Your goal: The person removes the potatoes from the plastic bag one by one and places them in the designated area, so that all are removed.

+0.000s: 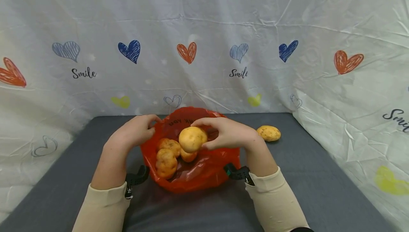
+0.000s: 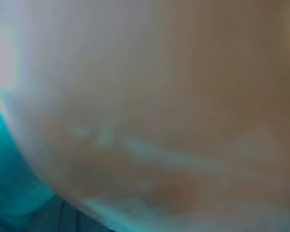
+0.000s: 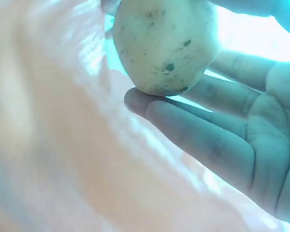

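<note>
"Smile" on sheet (image 1: pixel 153 72), "NK YOU" on bag (image 1: pixel 207 170)

The potato (image 1: pixel 191 139) I grip is yellow with dark specks (image 3: pixel 169 66), the bag (image 1: pixel 204 175) red with dark lettering (image 1: pixel 175 122). Past the grey table's (image 1: pixel 319 186) far edge, white sheeting (image 1: pixel 211 8) carries blue, orange and yellow hearts (image 1: pixel 129 51).

1 roundish yellow potato (image 1: pixel 193 139) in my right hand (image 1: pixel 225 132), over gaping red plastic bag (image 1: pixel 207 170); 3 potatoes (image 1: pixel 166 164) inside, 1 oblong potato (image 1: pixel 269 133) outside, right.
</note>
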A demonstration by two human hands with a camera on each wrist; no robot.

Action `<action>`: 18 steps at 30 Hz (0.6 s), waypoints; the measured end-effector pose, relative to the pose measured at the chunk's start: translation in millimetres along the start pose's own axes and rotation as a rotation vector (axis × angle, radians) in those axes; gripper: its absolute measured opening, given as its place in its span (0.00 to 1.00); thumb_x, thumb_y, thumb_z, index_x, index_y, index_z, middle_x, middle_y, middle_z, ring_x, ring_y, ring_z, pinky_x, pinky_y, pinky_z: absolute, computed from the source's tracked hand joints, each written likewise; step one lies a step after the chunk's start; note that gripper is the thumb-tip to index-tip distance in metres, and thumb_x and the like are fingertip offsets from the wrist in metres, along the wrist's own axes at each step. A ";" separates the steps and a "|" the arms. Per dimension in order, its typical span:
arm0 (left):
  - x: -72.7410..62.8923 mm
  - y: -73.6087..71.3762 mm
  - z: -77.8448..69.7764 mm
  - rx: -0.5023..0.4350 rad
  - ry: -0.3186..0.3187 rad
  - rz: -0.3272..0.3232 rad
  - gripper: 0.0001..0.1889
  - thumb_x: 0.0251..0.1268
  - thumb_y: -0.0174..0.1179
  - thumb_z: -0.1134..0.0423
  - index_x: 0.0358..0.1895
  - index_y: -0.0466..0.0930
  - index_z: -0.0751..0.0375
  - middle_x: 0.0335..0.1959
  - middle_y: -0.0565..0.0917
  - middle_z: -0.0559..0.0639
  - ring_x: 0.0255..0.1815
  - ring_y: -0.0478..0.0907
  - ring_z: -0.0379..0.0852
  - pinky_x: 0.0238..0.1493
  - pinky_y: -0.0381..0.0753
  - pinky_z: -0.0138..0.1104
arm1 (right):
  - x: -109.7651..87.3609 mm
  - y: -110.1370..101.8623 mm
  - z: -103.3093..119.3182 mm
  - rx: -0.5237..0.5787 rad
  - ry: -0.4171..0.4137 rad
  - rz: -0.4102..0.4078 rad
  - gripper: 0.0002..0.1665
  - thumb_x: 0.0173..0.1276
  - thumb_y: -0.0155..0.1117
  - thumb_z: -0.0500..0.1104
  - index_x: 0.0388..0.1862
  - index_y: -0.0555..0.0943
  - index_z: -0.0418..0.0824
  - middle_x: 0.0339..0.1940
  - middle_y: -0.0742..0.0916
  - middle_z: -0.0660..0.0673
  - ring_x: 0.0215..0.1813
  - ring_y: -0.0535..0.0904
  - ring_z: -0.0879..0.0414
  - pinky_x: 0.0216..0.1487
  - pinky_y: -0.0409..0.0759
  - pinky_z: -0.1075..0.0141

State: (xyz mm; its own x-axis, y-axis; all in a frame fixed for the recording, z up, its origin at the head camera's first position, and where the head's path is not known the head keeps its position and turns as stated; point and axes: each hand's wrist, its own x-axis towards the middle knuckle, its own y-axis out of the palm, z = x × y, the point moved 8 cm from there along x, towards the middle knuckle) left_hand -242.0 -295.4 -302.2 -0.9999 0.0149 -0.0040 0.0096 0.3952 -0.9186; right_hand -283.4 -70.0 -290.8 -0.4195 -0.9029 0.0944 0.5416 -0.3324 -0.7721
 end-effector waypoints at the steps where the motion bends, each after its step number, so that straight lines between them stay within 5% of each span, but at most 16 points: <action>1: 0.0 0.0 0.6 -0.001 -0.006 0.000 0.21 0.74 0.49 0.67 0.66 0.77 0.63 0.37 0.79 0.55 0.33 0.74 0.51 0.35 0.73 0.43 | -2.0 -2.2 0.4 0.019 -0.001 -0.007 0.35 0.65 0.74 0.44 0.70 0.76 0.55 0.58 0.82 0.56 0.56 0.78 0.58 0.57 0.79 0.58; 12: -4.1 -5.9 10.1 0.023 -0.064 -0.022 0.21 0.74 0.47 0.65 0.67 0.75 0.61 0.34 0.79 0.54 0.32 0.75 0.51 0.32 0.73 0.43 | -36.4 -46.7 4.5 0.022 -0.016 -0.253 0.35 0.64 0.76 0.42 0.70 0.76 0.46 0.61 0.80 0.49 0.58 0.76 0.51 0.57 0.80 0.54; 18: -6.5 -11.3 13.7 0.040 -0.095 -0.049 0.21 0.74 0.48 0.63 0.67 0.75 0.59 0.41 0.83 0.56 0.34 0.77 0.51 0.35 0.76 0.45 | -58.9 -69.5 3.2 -0.022 -0.024 -0.374 0.35 0.64 0.75 0.40 0.70 0.76 0.43 0.63 0.80 0.47 0.56 0.77 0.49 0.60 0.76 0.49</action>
State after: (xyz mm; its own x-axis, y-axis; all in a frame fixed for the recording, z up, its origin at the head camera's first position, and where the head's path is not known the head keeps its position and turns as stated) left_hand -235.9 -312.6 -297.2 -0.9958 -0.0917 0.0054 -0.0379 0.3567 -0.9335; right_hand -294.0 5.4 -240.7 -0.5680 -0.7262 0.3873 0.3379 -0.6348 -0.6949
